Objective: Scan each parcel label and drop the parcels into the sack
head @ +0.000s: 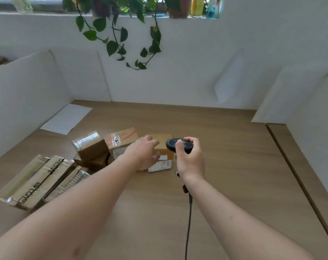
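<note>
Centrally, left hand [143, 153] on parcel [164, 147], right hand [190, 158] gripping scanner [173, 144] alongside

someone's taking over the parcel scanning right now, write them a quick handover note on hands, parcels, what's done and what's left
Left hand: reaching over the front parcel, fingers relaxed; whether it grips yet is unclear.
Right hand: holds the corded scanner just right of that parcel.
Parcels: the front parcel's label faces you; a taped parcel sits behind the left hand, a small box stack lies further left, and flattened cartons are at the near left of the table.
Done: cannot tell; no sack in view.
Left: scan the front label, sack that parcel, then do the others.
</note>
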A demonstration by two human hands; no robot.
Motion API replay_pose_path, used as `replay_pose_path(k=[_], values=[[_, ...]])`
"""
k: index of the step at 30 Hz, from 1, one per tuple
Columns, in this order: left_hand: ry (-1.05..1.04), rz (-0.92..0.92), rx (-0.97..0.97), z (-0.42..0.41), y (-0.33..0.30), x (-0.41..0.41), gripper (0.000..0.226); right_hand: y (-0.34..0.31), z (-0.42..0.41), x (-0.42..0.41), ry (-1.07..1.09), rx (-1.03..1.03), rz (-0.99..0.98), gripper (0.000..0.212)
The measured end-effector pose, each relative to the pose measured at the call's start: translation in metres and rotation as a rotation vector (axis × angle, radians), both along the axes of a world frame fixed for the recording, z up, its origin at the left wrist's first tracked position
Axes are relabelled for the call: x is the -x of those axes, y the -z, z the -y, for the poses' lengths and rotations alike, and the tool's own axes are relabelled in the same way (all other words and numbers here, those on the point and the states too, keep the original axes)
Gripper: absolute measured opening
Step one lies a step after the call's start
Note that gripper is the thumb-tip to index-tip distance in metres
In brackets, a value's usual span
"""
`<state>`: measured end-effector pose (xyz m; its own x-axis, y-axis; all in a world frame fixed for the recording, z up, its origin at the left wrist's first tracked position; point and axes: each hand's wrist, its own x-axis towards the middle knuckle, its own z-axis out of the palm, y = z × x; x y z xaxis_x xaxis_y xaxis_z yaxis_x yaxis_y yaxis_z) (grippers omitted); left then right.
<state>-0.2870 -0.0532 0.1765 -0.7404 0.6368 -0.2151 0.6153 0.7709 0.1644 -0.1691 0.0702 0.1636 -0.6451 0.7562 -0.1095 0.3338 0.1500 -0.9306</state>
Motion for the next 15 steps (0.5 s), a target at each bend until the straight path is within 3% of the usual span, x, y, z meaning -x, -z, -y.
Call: replay_pose_path(k=[7, 15], values=[[-0.026, 0.076, 0.073, -0.027, 0.053, 0.047, 0.064, 0.054, -0.031, 0.040, -0.021, 0.073, 0.077, 0.019], [0.030, 0.143, 0.113, -0.048, 0.099, 0.100, 0.105, 0.091, -0.032, 0.064, 0.006, 0.088, 0.130, 0.018]])
